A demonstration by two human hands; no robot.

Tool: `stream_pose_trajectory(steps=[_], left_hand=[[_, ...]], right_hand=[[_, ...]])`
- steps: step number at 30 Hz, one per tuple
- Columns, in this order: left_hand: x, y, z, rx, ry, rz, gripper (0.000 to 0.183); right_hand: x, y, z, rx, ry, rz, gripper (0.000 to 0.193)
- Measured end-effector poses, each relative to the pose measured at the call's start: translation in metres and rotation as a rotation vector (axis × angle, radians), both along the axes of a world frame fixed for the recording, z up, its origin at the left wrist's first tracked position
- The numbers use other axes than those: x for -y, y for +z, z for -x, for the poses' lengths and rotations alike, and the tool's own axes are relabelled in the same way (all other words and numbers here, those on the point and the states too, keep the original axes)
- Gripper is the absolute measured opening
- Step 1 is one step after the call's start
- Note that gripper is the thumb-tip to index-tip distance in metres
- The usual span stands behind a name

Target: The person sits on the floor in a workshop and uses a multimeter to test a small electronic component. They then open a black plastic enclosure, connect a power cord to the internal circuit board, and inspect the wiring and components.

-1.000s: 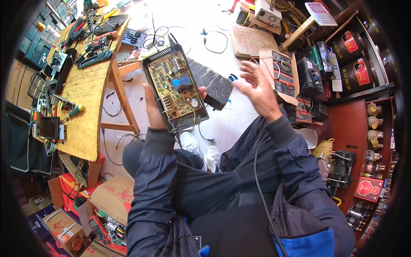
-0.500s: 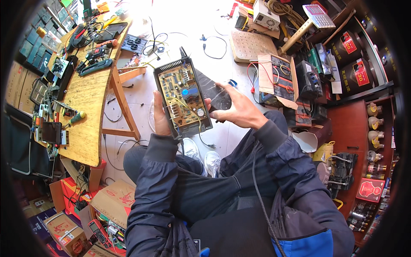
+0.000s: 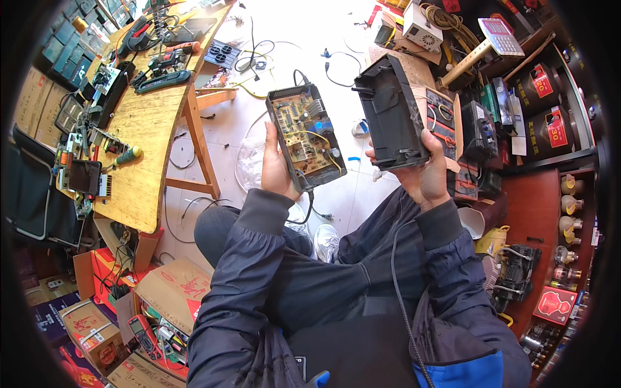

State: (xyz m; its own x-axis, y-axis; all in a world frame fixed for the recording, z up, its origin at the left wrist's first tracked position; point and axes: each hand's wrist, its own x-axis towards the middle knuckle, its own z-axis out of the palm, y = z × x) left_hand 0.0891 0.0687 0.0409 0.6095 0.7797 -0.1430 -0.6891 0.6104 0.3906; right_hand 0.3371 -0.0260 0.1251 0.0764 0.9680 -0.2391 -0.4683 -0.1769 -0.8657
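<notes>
My left hand (image 3: pixel 277 167) holds a black plastic case half, its fingers mostly hidden beneath. Inside the case lies a tan circuit board (image 3: pixel 301 145) with a blue round part, metal heat sinks and yellow wires. A black cord (image 3: pixel 310 199) leaves the case's lower end, and another cord loops at its top. To the right, my right hand (image 3: pixel 425 174) grips the lower end of the matching black case cover (image 3: pixel 388 97). The cover's hollow inside faces me, with vent slots along its far end. The two halves are apart.
At left stands a yellow wooden workbench (image 3: pixel 139 174) with tools, boards and a screwdriver (image 3: pixel 126 157). Cartons (image 3: pixel 174 288) and a red multimeter (image 3: pixel 143 335) sit below it. Cables lie on the pale floor. Batteries and a scale (image 3: pixel 501 37) line the right, beside a reddish cabinet (image 3: pixel 527 207).
The cover has come away to the right in my right hand and turned hollow side toward me. The case with the board has shifted right and tilted in my left hand.
</notes>
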Motion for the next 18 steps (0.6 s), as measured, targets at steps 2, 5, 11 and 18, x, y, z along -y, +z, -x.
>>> stream_pose_trajectory(steps=[2,5,11,18], left_hand=[[0.0009,-0.0005,-0.0020,-0.002,0.016,0.014,0.088],[0.0021,-0.0014,-0.0008,0.052,-0.021,0.032,0.079],[0.0009,-0.0049,-0.0008,0.032,0.016,0.032,0.077],[-0.0011,-0.0049,-0.0017,0.007,0.034,0.009,0.082]], right_hand=[[0.0000,0.0001,0.0011,-0.081,0.002,-0.034,0.078],[0.0002,-0.0023,0.0021,-0.148,-0.080,-0.003,0.083],[0.0014,-0.0059,0.0006,-0.174,-0.088,-0.012,0.085],[0.0023,-0.0091,0.0017,-0.212,-0.049,-0.049,0.080]])
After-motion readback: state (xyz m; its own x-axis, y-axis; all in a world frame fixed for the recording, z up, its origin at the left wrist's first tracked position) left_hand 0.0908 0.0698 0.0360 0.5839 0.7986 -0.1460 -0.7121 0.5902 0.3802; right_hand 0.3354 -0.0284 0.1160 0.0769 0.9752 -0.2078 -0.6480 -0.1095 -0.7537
